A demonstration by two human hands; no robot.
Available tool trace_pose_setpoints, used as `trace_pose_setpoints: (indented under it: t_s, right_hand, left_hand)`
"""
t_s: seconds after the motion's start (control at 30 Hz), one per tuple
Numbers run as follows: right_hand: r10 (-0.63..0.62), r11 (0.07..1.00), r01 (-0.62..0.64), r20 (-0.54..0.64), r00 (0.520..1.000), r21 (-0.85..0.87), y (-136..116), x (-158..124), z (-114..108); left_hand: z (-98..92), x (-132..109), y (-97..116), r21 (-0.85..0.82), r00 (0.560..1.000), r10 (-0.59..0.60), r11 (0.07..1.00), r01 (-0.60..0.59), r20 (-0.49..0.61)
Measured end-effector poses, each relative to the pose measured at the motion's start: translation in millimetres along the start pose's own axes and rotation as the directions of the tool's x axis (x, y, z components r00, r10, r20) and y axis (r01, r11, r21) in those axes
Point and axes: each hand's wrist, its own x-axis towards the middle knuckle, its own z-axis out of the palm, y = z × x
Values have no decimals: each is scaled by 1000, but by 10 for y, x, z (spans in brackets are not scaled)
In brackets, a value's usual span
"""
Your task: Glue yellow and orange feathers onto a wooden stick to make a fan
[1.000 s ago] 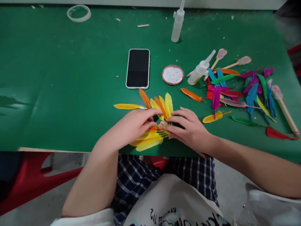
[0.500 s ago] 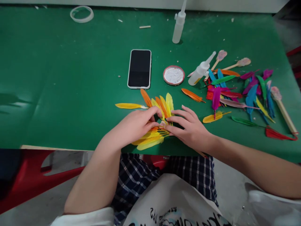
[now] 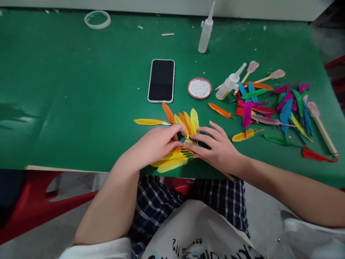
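Note:
A fan of yellow and orange feathers (image 3: 172,164) lies near the table's front edge, spread around a small pale centre (image 3: 186,144). My left hand (image 3: 159,140) is closed in a pinch at that centre, on the base of a yellow feather (image 3: 187,133). From the other side, my right hand (image 3: 217,145) has its fingertips pressed on the centre, with its upper fingers spread over the feathers. A thin stick (image 3: 230,177) shows below my right palm; the fingers hide where it leads. One loose yellow feather (image 3: 149,122) with a white base lies beside my left hand.
Beyond my hands are a phone (image 3: 161,81), a lid of white paste (image 3: 199,88) and two squeeze bottles (image 3: 205,37). To the right lie loose coloured feathers (image 3: 246,114), sticks with pinkish heads (image 3: 322,126) and a red tassel (image 3: 316,154). A clear ring (image 3: 97,20) is at the back left.
The view has shifted slightly, so things on the table sit a little lower. Both hands keep nearly the same grip on the feathers.

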Motion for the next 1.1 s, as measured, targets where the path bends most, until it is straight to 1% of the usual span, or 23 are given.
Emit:
trace_pose_setpoints:
  t_s: [0.3, 0.47, 0.57, 0.63, 0.77, 0.93, 1.1]
  right_hand:
    - [-11, 1000, 11, 5, 1000, -28, 10, -19, 20]
    - [-4, 1000, 4, -5, 1000, -19, -4, -2, -2]
    - [-1, 1000, 1, -7, 1000, -16, -16, 15, -23]
    - [-3, 1000, 3, -13, 1000, -17, -17, 17, -28]
    - [-9, 1000, 8, -20, 1000, -20, -10, 9, -15]
    - [-20, 1000, 20, -33, 999, -13, -4, 7, -4]
    - [-19, 1000, 19, -24, 1000, 1, 3, 4, -3]
  left_hand:
    - [-23, 3, 9, -39, 999, -33, 999, 34, 32]
    - [-163, -121, -97, -128, 995, -86, 987, 93, 59]
    - [-264, -219, -177, -132, 990, -139, 982, 139, 9]
    - [-295, -256, -196, -142, 988, -153, 979, 149, -19]
    - [-253, -238, -168, -227, 992, -125, 966, 121, 0]
    - [-194, -165, -160, -249, 991, -122, 963, 103, -62]
    - [-207, -163, -152, -278, 989, -129, 955, 105, -69]
